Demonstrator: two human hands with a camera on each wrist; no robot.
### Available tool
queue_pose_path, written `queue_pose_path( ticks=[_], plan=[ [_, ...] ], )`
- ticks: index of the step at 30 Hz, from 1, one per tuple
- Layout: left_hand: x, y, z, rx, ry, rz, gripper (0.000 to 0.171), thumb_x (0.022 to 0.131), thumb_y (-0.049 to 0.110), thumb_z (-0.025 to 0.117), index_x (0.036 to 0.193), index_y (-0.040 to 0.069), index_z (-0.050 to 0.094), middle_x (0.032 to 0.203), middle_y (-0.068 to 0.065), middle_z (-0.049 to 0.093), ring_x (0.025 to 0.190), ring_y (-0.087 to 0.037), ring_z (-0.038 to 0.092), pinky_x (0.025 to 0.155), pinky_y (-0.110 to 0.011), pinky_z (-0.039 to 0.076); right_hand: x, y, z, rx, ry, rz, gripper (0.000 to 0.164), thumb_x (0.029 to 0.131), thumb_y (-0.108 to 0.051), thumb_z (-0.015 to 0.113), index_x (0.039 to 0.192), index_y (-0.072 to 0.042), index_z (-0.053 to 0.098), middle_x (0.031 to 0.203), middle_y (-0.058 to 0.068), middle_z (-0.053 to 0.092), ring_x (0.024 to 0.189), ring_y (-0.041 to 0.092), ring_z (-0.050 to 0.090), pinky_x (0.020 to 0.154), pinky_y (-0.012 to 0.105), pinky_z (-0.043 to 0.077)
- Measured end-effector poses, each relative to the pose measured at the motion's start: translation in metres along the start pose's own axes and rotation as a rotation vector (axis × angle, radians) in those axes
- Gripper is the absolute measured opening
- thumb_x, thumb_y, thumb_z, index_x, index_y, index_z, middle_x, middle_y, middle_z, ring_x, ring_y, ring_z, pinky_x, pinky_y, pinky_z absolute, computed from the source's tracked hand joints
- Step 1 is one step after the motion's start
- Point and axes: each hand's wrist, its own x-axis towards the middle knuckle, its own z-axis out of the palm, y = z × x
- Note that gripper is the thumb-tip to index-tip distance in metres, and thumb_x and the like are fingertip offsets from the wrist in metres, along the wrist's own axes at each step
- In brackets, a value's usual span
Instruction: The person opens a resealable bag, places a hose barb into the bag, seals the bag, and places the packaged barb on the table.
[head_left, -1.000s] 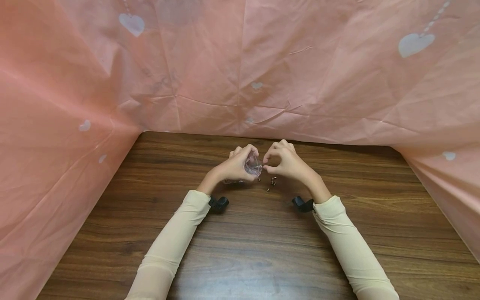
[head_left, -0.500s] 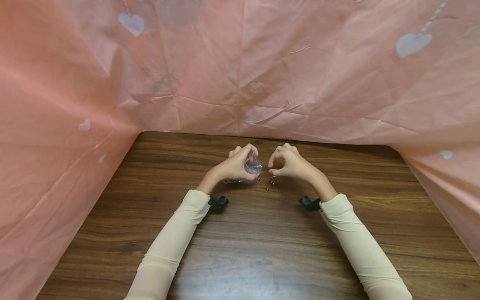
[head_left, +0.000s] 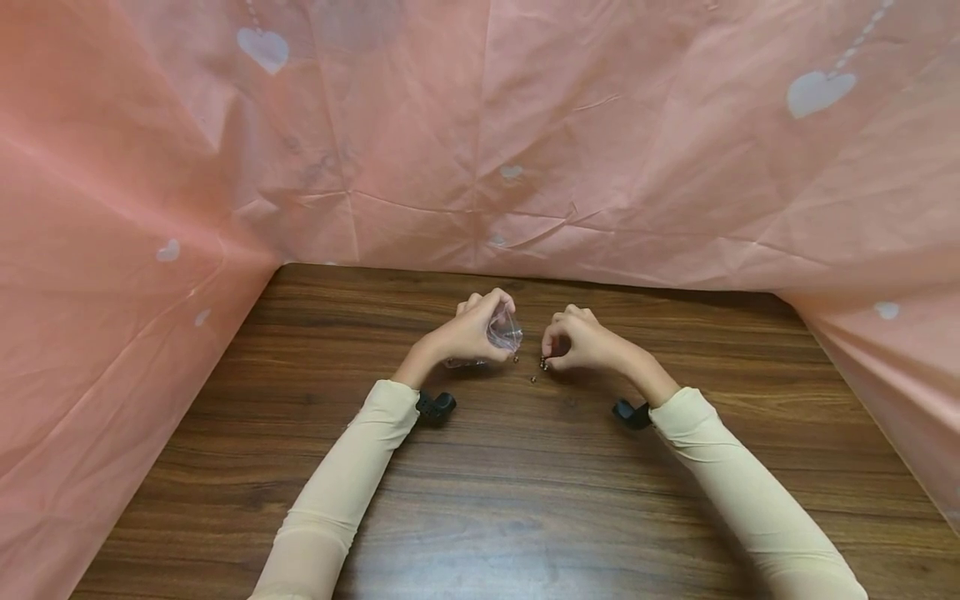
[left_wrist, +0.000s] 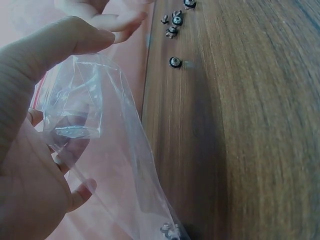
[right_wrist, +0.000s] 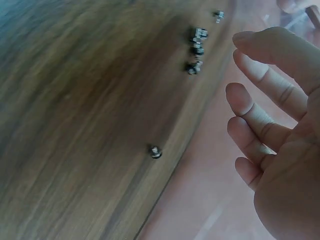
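My left hand (head_left: 468, 332) grips a clear zip bag (left_wrist: 82, 107), its mouth held wide between thumb and fingers and facing right. A few small screws (left_wrist: 171, 230) show at the bottom of the bag in the left wrist view. Just over the table, my right hand (head_left: 588, 343) has loosely bent fingers, with nothing between the fingertips in the right wrist view. Close by its thumb and index finger is a small cluster of screws (right_wrist: 197, 48). One loose screw (right_wrist: 155, 152) lies apart, and another screw (right_wrist: 218, 14) lies at the cluster's other side.
The brown wood-grain table (head_left: 480, 483) reaches back to a pink cloth (head_left: 420, 167) with white hearts, which also hangs at both sides. Black straps with camera mounts (head_left: 437, 407) sit on both wrists.
My right hand has drawn back from the bag's mouth, moving right and down to the screws, and its fingertip pinch has loosened. The left hand and bag have stayed in place.
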Motion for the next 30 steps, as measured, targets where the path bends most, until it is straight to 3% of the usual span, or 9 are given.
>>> queue_pose_path(
  ticks=[6, 22, 30],
  plan=[
    [-0.0003, -0.0004, -0.0002, -0.003, -0.002, -0.005, 0.067, 0.074, 0.019, 0.087, 0.126, 0.017, 0.044, 0.116, -0.004, 0.051, 0.114, -0.025, 0.037, 0.102, -0.047, 0.026, -0.0001, 0.0021, 0.0029, -0.019, -0.037, 0.008, 0.012, 0.077, -0.010, 0.082, 0.082, -0.014, 0.073, 0.086, 0.005, 0.063, 0.090, 0.028, 0.047, 0.089, 0.047, 0.029],
    [-0.0003, -0.0002, -0.0008, 0.013, 0.007, 0.000, 0.067, 0.074, 0.019, 0.087, 0.126, 0.017, 0.044, 0.115, -0.004, 0.052, 0.114, -0.025, 0.038, 0.102, -0.047, 0.027, -0.0006, 0.0003, 0.0058, -0.076, -0.074, 0.013, 0.014, 0.076, -0.012, 0.083, 0.082, -0.016, 0.071, 0.085, 0.005, 0.060, 0.088, 0.020, 0.042, 0.089, 0.046, 0.030],
    [-0.0006, -0.0009, 0.0000, 0.009, 0.013, 0.011, 0.067, 0.074, 0.020, 0.087, 0.125, 0.018, 0.044, 0.111, -0.004, 0.053, 0.112, -0.025, 0.038, 0.103, -0.047, 0.026, -0.0033, 0.0002, 0.0100, -0.114, -0.047, -0.001, 0.015, 0.075, -0.012, 0.083, 0.082, -0.017, 0.071, 0.085, 0.004, 0.058, 0.086, 0.020, 0.039, 0.087, 0.044, 0.028]
  ],
)
